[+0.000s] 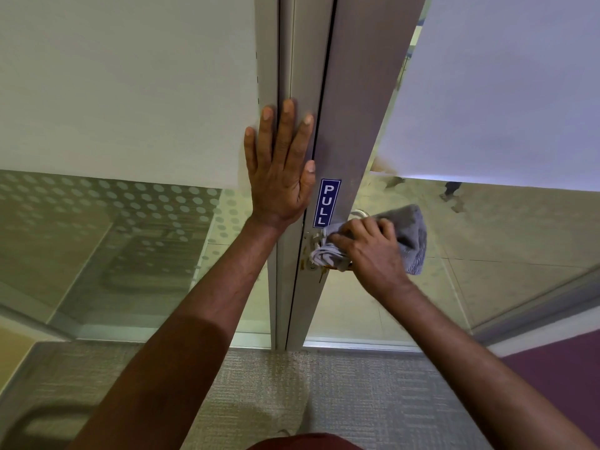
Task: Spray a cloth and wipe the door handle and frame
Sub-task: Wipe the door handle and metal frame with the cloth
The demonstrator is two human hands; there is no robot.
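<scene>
- Nearest the camera, a strip of dark red clothing (305, 441) shows at the bottom edge, with two bare forearms reaching forward above it.
- The floor underfoot is pale grey ribbed carpet (324, 394); a purple patch of flooring (558, 368) lies at the lower right.
- A metal threshold strip (357, 345) runs along the foot of the glass where the carpet ends.
- The right hand (370, 251) is closed around a grey cloth (410, 237), fingers curled over it, pressing the bunched cloth onto the door handle (358, 214); only a small curve of silver metal shows above the cloth.
- Just left of the cloth, part of the lock plate (310, 251) shows brownish smears on the metal.
- A blue sticker (327, 203) reading PULL is stuck upright on the door stile (350, 108), directly above the handle.
- The left hand (281, 170) is spread flat and open, holding nothing, its palm and fingers laid against the aluminium door frame (287, 60) just left of the sticker.
- Left of the frame is a glass partition (130, 92), frosted white above, with a band of dots lower down.
- Right of the stile, the door glass (503, 92) is frosted above and clear below.
- Through the clear part, a tiled floor (487, 238) lies beyond.
</scene>
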